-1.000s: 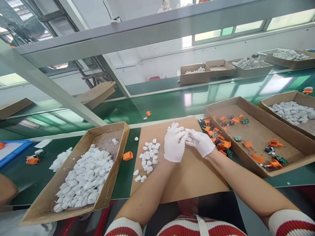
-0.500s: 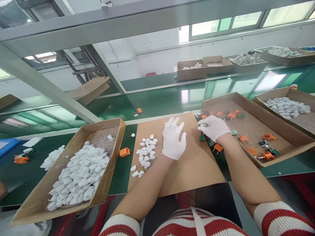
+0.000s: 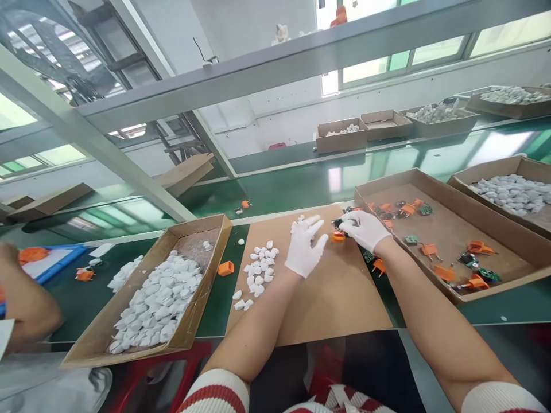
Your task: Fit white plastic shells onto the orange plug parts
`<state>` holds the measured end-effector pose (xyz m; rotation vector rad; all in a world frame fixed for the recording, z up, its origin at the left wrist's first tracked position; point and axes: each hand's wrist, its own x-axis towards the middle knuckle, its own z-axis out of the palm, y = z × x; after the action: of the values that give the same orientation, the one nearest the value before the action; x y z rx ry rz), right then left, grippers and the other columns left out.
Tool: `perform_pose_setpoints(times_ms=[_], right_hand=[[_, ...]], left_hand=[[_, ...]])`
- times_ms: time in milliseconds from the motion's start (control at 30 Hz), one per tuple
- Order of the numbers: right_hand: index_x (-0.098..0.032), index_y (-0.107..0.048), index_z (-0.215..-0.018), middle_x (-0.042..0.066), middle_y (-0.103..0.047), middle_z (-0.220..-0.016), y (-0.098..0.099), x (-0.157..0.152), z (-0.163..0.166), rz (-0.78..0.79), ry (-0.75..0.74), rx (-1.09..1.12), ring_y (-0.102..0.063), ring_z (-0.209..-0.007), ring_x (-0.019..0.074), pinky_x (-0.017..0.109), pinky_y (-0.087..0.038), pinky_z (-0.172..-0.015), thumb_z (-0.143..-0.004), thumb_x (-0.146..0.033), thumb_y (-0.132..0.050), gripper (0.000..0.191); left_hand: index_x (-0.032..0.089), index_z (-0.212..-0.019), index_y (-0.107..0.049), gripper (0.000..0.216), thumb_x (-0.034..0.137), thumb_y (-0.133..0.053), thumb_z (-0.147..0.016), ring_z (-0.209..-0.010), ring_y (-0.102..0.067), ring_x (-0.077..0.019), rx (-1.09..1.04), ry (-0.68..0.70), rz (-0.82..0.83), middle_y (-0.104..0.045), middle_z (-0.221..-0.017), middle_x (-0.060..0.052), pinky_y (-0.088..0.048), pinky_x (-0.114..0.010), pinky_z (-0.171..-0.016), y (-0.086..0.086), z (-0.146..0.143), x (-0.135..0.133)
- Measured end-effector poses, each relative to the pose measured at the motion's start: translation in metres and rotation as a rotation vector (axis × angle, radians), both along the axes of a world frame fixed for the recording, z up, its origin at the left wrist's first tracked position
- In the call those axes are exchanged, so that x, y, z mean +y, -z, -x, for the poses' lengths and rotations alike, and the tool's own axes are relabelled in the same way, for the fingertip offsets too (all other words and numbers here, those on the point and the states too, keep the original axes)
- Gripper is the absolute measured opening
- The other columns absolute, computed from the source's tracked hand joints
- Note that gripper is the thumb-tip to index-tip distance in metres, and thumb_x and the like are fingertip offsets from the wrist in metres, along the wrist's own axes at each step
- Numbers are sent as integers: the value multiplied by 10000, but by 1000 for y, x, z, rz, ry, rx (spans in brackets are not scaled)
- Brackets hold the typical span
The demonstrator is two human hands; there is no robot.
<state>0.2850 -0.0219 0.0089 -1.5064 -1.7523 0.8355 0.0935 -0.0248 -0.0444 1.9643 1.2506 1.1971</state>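
Note:
My right hand (image 3: 365,230), in a white glove, pinches a small circuit board with an orange plug piece (image 3: 338,236) hanging by it, over the right edge of a brown cardboard sheet (image 3: 327,298). My left hand (image 3: 305,245), gloved too, is held over the sheet with fingers and thumb apart; whether a small white piece lies at its fingertips I cannot tell. Left of it, several small white pieces (image 3: 259,269) are scattered on the sheet. Beside my right wrist, another orange plug piece (image 3: 379,265) lies on the green table, partly hidden by the arm.
A cardboard box (image 3: 215,292) of white pieces stands left, an orange shell (image 3: 226,268) beside it. To the right is a box (image 3: 430,218) of orange plugs and boards, and another box (image 3: 529,215) of white pieces. Someone's arm (image 3: 32,298) shows at far left.
My right hand has moved left from the plug box's edge onto the sheet, bringing the circuit board with the orange plug piece. My left hand stays almost in place. The view has shifted.

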Motion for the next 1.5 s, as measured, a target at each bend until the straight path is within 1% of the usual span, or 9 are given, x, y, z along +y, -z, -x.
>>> perform_pose_setpoints(times_ms=[200,300,433,600,800,1000,1200,1333,1500], right_hand=[[-201,-587,-737,-61,-375,-550,4,-7,17,85,-84,606,-299,-514,90,253,-248,-493,-703,-473,-629,278],[-201,-573,-739,-68,-330,-574,8,-7,22,106,-66,717,-232,-518,80,256,-181,-487,-687,-543,-672,360],[-200,-506,-659,-73,-302,-562,12,-10,29,114,-130,690,-221,-527,77,256,-168,-494,-714,-545,-682,391],[-165,-662,-883,-2,-572,-653,19,-14,34,33,-63,519,-455,-575,126,283,-377,-548,-739,-526,-649,389],[-223,-717,-885,56,-687,-845,26,-16,35,-256,6,217,-632,-804,202,346,-521,-776,-777,-368,-617,206],[-224,-548,-1338,101,-697,-1124,32,-9,37,-323,197,503,-663,-779,159,352,-551,-779,-912,-464,-508,490],[-264,-748,-934,46,-746,-887,32,-16,41,-307,177,372,-693,-826,217,386,-574,-849,-757,-456,-723,262],[-273,-733,-1113,53,-736,-1127,35,-16,44,-324,130,373,-698,-977,211,374,-540,-979,-854,-435,-622,325],[-244,-693,-1184,64,-746,-1129,33,-13,45,-250,178,614,-712,-980,219,406,-574,-946,-858,-513,-640,426]], left_hand=[[176,-990,-661,392,454,-781,-741,-763,-677,-187,-603,199,585,-701,-910,-70,-521,-289,-663,-11,-1,-12],[192,-1036,-654,423,488,-773,-759,-853,-679,-186,-794,303,702,-694,-997,-81,-497,-255,-648,-13,4,-12],[262,-1256,-615,529,450,-772,-787,-1108,-637,-211,-839,279,653,-627,-1297,-85,-521,-305,-861,-9,5,-8],[171,-995,-733,368,420,-812,-735,-926,-688,-213,-816,221,602,-711,-1063,-87,-522,-358,-905,-10,7,-7],[172,-1138,-682,494,395,-827,-721,-840,-716,-227,-943,339,795,-721,-945,-81,-554,-392,-844,-22,12,-11],[155,-965,-723,196,246,-764,-797,-1087,-674,-209,-1147,202,790,-708,-1116,-83,-520,-316,-1005,-19,11,-6],[214,-1016,-714,134,262,-668,-898,-1065,-666,-146,-1238,184,882,-680,-1159,-50,-562,-242,-897,-9,10,-5],[302,-1235,-635,361,226,-671,-883,-966,-684,-135,-1238,274,870,-668,-1155,-20,-566,-241,-779,-10,8,-11],[139,-1136,-655,303,102,-675,-836,-1134,-647,-192,-1360,374,891,-662,-1208,-116,-478,-297,-1039,-20,3,-16]])
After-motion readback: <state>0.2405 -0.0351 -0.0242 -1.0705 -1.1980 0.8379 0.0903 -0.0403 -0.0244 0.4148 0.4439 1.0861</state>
